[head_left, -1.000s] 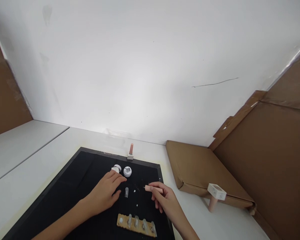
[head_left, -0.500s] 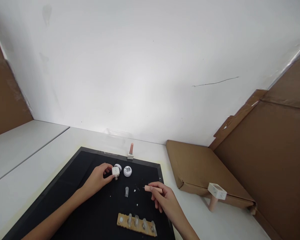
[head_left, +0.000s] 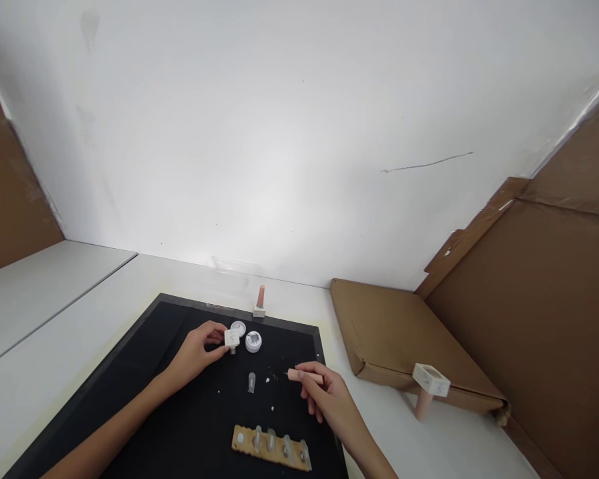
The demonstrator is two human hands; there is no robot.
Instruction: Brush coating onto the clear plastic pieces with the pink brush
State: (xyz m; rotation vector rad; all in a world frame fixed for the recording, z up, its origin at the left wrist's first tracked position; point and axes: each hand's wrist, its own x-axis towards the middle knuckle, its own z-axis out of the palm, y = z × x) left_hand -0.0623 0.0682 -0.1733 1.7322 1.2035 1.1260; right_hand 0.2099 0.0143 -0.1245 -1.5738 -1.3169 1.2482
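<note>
My left hand [head_left: 196, 350] pinches a small white square bottle [head_left: 232, 338], its neck pointing toward me, above the black mat. Between the fingers of my right hand [head_left: 324, 392] is a pink brush cap [head_left: 304, 376], lying nearly level with its tip to the left. Just behind the bottle sits a round white lid [head_left: 238, 328], and beside it an open round jar [head_left: 253, 342] with silvery contents. A single clear nail tip [head_left: 251, 382] lies on the mat between my hands. Nearer to me, a tan strip [head_left: 244, 446] carries several clear nail tips.
The black mat [head_left: 180, 412] has small white bits on it. A pink-capped bottle [head_left: 259, 306] stands at its back edge. On the right are a flat cardboard box [head_left: 399, 332] and another pink-capped bottle [head_left: 431, 380], upside down against it. A white wall [head_left: 279, 133] rises behind.
The bottle in my left hand has turned slightly, and more of the lid behind it shows. My right hand has hardly moved. The whole view has shifted a little.
</note>
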